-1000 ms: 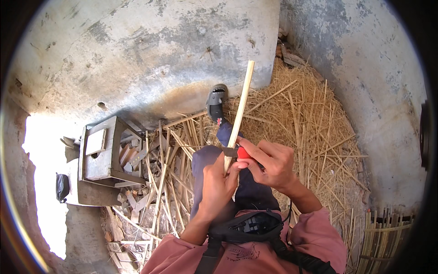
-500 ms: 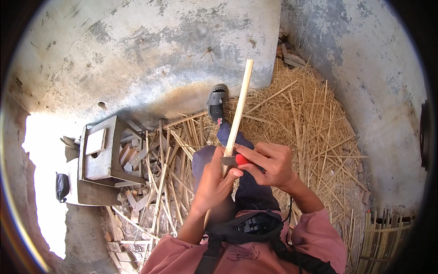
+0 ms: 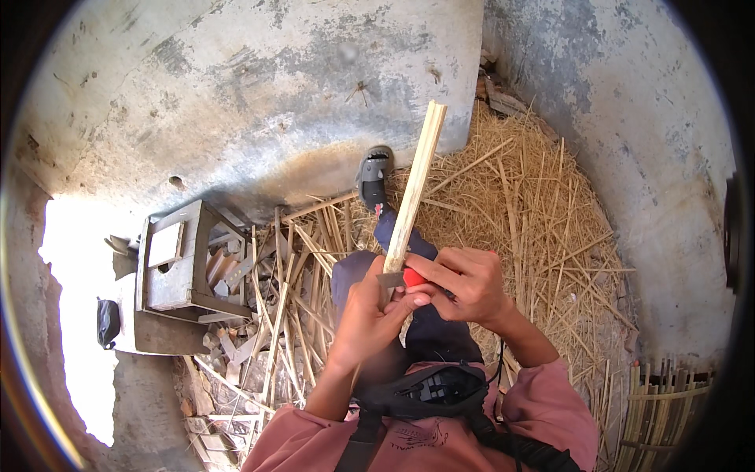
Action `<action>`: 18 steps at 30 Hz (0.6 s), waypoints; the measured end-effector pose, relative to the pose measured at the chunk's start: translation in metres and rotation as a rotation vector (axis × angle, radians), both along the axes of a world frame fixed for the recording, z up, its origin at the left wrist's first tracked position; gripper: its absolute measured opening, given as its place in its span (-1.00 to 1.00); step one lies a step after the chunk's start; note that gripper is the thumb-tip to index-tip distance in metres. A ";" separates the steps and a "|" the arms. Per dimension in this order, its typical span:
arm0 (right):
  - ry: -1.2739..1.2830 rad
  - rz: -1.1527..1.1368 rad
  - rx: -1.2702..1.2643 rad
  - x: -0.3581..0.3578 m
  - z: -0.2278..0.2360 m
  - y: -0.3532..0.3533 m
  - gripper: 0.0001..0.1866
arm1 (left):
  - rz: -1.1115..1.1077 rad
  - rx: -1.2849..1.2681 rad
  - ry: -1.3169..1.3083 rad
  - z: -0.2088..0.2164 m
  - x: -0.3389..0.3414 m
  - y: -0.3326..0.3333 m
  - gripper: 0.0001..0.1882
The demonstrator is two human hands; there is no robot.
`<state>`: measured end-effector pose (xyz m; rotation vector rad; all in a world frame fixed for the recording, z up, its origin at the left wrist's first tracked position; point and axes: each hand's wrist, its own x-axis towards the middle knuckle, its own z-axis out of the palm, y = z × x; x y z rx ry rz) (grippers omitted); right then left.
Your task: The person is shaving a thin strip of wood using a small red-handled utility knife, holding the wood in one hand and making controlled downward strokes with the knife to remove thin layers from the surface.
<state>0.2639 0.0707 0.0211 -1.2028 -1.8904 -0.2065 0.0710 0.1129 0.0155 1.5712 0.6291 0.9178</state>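
Observation:
A long pale split bamboo strip (image 3: 418, 179) slants up and away over my knees, its far end leaning right. My left hand (image 3: 366, 311) is closed around its lower part, the thumb pointing right. In my right hand (image 3: 469, 285) is a knife (image 3: 391, 279) with a red handle and a short dark blade. The blade lies across the strip just above my left thumb, where both hands meet. My fingers cover most of the knife's handle. Below my left hand the strip's near end runs down beside the forearm, partly hidden.
A wooden box-like stool (image 3: 171, 287) stands at the left, with a black pouch (image 3: 108, 322) farther left. Loose bamboo strips (image 3: 279, 338) litter the floor there. A straw-like shavings heap (image 3: 527, 212) spreads at right, between worn walls. A bamboo basket (image 3: 661, 413) is at lower right.
The bamboo strip has turned a little in my left hand, showing a wider, grooved face. Its far end has shifted slightly right. Both hands stay close together, the knife still at the strip.

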 end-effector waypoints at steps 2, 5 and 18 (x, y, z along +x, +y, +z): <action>-0.006 -0.015 0.009 0.000 -0.002 0.000 -0.48 | 0.028 0.060 0.026 0.001 0.001 0.000 -0.54; -0.009 -0.034 0.028 -0.001 -0.003 -0.001 -0.49 | 0.045 0.167 0.124 0.005 -0.001 0.001 -0.55; 0.055 -0.171 0.059 -0.013 0.000 -0.006 -0.50 | 0.185 0.163 0.198 0.003 0.008 -0.008 -0.59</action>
